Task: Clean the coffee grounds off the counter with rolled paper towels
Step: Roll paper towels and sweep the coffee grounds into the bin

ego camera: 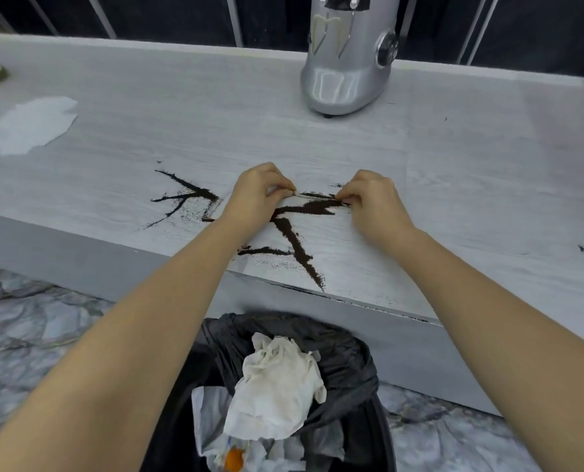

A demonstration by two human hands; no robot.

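Note:
Dark coffee grounds (295,241) lie in swept lines on the pale wood-grain counter (453,185), near its front edge. A second streaked patch of grounds (195,195) lies further left. My left hand (256,195) and my right hand (368,204) each pinch one end of a thin rolled paper towel (312,196). The roll is stretched between them, low over the far end of the grounds. Whether it touches the counter cannot be told.
A flat white paper towel (33,126) lies at the counter's left. A silver coffee grinder (346,56) stands at the back. Below the counter's front edge, a black-bagged trash bin (355,362) holds crumpled used towels (277,386). Marbled floor surrounds it.

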